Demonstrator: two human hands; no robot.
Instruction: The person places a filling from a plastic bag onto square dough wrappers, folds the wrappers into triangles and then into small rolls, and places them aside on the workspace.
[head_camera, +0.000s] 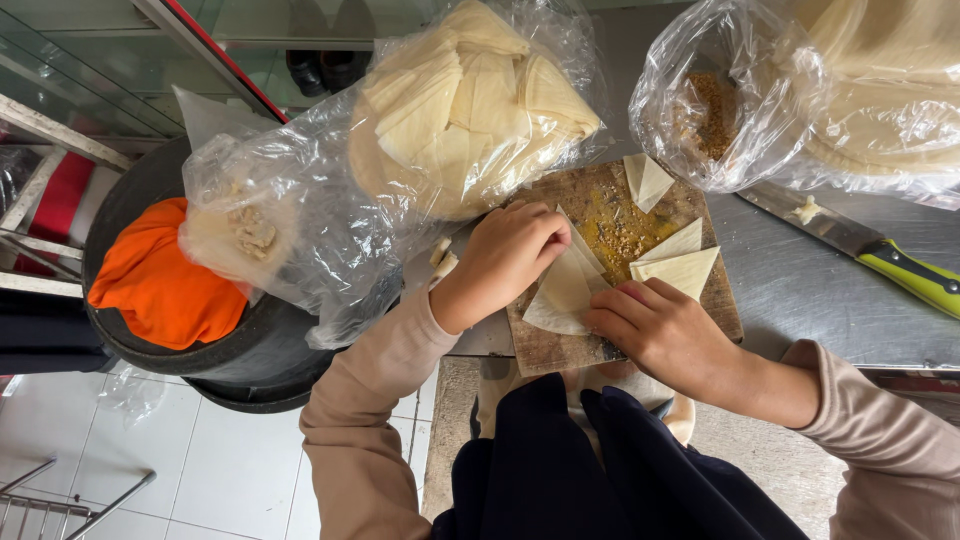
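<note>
Pastry sheet (566, 290), thin, pale and wedge-shaped, lies on the wooden cutting board (560, 345), at the board's near left part, and both hands are on it. The left hand (508, 255) has its fingers curled down and pinched together on the sheet's upper edge, at the board's left side. The right hand (655, 330) presses on the sheet's lower right part, fingers bent and closed onto the dough, over the board's near edge.

On the board just right of the sheet lie two more cut pastry triangles (682, 262), one overlapping the other, and a smaller triangle (647, 180) sits at the board's far edge. Yellow-brown crumbly filling (615, 225) is scattered across the board's middle.

Beyond the board's far left corner rests a clear plastic bag of folded pastry pieces (470, 105). Beyond its far right corner is another plastic bag (720, 110) holding brownish crumbs, with stacked round sheets behind it. Right of the board, on the steel counter (800, 290), lies a knife (860, 245) with a yellow-green handle. Well left of the board stands a dark round tub (250, 345) with an orange cloth (165, 280) in it.
</note>
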